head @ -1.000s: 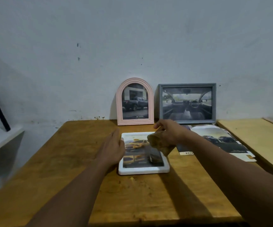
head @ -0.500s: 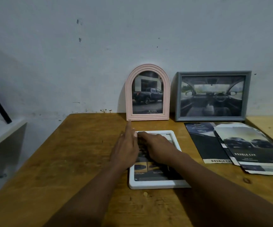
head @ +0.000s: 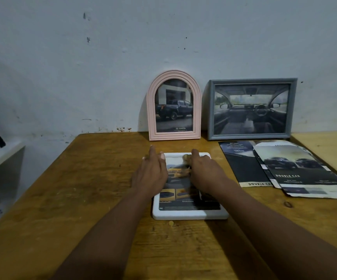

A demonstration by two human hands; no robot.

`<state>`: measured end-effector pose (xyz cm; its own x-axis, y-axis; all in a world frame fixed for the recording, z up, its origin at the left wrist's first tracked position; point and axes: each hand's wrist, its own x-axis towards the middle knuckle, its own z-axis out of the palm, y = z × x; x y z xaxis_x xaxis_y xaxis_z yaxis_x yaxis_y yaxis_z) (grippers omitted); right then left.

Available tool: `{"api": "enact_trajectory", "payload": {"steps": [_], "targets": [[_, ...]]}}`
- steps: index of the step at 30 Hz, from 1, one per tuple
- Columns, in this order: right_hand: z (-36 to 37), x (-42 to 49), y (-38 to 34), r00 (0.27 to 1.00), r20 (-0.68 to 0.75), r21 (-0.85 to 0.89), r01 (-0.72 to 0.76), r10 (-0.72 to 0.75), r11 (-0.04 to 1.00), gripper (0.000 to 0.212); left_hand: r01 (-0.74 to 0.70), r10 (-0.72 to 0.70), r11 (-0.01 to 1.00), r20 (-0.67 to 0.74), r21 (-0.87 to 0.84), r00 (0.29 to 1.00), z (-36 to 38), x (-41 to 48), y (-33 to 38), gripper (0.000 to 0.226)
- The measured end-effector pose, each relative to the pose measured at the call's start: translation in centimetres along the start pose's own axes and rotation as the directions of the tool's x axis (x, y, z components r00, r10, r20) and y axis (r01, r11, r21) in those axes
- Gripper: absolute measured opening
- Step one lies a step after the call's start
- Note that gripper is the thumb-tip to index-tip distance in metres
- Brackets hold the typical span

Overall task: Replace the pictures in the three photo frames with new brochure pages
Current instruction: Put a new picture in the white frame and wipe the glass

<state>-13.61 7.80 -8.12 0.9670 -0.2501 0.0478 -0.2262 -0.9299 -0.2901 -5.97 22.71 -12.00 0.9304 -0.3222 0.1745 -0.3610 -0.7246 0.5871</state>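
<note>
Fingers [head: 152,153] of the left hand [head: 150,175] lie straight and relaxed, with the palm resting on the left edge of the white frame [head: 190,215]. The frame lies flat, picture up, on a wooden table [head: 78,199]. The right hand [head: 205,170] curls its fingers over a small tan wad [head: 186,157], too blurred to identify, at the top of the white frame's picture. Behind the white frame, a pink arched frame [head: 150,110] and a grey frame [head: 252,81] stand against the wall. Loose brochure pages [head: 297,172] lie to the right of the white frame.
</note>
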Motion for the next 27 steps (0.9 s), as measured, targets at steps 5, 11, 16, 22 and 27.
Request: {"api": "enact_trajectory", "payload": {"steps": [5,11,16,22,27], "targets": [[1.3,-0.9,-2.5,0.997,-0.043,0.059,-0.057,0.059,0.997,0.058,-0.011,0.010,1.000,-0.076,-0.012,0.997,0.3,0.1,-0.3,0.056],[0.6,-1.9,-3.7,0.985,0.080,0.311,0.120,-0.151,0.943,0.058,0.002,-0.005,0.999,-0.083,-0.038,0.997,0.3,0.1,-0.5,0.050],[-1.6,-2.4,1.0,0.966,0.188,0.126,0.156,-0.178,0.980,0.064,-0.019,0.019,1.000,-0.095,0.001,0.995,0.2,0.1,-0.4,0.045],[-0.8,-5.3,1.5,0.996,-0.018,-0.102,0.085,-0.088,0.991,0.057,-0.020,0.026,0.998,-0.107,0.054,0.994,0.2,0.0,-0.2,0.042],[2.6,-6.4,-3.0,0.981,-0.186,0.117,0.078,-0.056,0.990,0.036,-0.026,0.034,0.998,-0.117,0.064,0.993,0.1,0.0,0.0,0.040]]}}
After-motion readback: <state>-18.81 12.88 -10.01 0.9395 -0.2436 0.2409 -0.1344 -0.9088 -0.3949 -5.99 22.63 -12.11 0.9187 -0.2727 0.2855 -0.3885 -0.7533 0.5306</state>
